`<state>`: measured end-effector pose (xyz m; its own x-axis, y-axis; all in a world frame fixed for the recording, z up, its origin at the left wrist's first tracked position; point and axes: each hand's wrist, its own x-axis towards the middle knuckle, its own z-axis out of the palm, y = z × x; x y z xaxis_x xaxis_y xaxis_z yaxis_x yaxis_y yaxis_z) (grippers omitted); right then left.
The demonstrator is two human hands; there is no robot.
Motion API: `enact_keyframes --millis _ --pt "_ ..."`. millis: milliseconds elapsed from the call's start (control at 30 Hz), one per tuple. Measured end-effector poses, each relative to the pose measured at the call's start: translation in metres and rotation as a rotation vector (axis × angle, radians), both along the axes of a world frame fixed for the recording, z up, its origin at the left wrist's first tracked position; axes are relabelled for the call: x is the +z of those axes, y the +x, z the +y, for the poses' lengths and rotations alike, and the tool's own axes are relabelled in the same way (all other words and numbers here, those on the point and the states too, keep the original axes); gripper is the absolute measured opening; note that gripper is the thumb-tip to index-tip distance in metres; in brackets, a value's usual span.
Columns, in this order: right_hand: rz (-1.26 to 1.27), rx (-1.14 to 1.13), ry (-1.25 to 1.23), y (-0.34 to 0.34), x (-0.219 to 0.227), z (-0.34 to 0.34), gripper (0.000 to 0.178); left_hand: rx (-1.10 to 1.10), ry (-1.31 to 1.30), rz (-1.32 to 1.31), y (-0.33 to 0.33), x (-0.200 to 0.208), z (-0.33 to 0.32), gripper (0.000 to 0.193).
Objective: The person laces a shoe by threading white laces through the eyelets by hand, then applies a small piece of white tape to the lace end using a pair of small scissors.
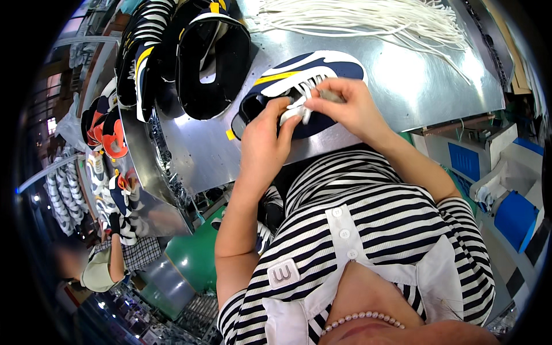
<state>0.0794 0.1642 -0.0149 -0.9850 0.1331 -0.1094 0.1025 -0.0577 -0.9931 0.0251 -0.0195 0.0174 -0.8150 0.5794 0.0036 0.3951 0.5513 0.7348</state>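
A navy, white and yellow sneaker [348,64] lies on its side on the metal table in front of me, its toe to the right and its dark opening to the left. White shoelace [306,92] runs through its upper and gathers in loops between my hands. My left hand [265,133] is closed at the opening, thumb and forefinger pinching a white loop of lace. Over the laced part, my right hand [352,108] pinches the lace between thumb and forefinger. A greyish patch shows inside its curled fingers; I cannot make out what it is.
A bundle of loose white laces [368,20] lies along the table's far side. Several dark sneakers [214,69] stand at the far left. Beyond the table's left edge, a person [103,267] works beside more shoes. Blue and white bins [516,218] are at the right.
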Motion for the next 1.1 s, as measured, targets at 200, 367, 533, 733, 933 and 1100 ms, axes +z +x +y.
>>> enact_keyframes --millis 200,367,533,733,933,1100 --pt "0.008 -0.084 0.043 -0.009 -0.006 -0.007 0.012 -0.010 -0.141 -0.109 -0.002 0.009 0.013 0.030" --pt "0.070 -0.119 0.074 -0.008 -0.012 -0.007 0.011 -0.141 0.053 -0.079 -0.005 -0.001 0.000 0.033" --pt "0.087 -0.115 0.121 -0.011 -0.016 -0.006 0.012 0.009 0.048 -0.223 -0.006 0.000 0.006 0.027" --pt "0.162 -0.107 0.072 0.003 -0.010 0.001 0.025 0.030 0.008 0.201 0.000 -0.015 0.016 0.020" --pt "-0.002 0.030 0.218 0.028 -0.001 0.005 0.014 0.024 0.008 0.273 -0.002 -0.017 0.017 0.020" --pt "-0.033 0.076 0.243 0.025 0.000 0.008 0.014 0.021 -0.045 0.155 -0.001 -0.012 0.016 0.022"
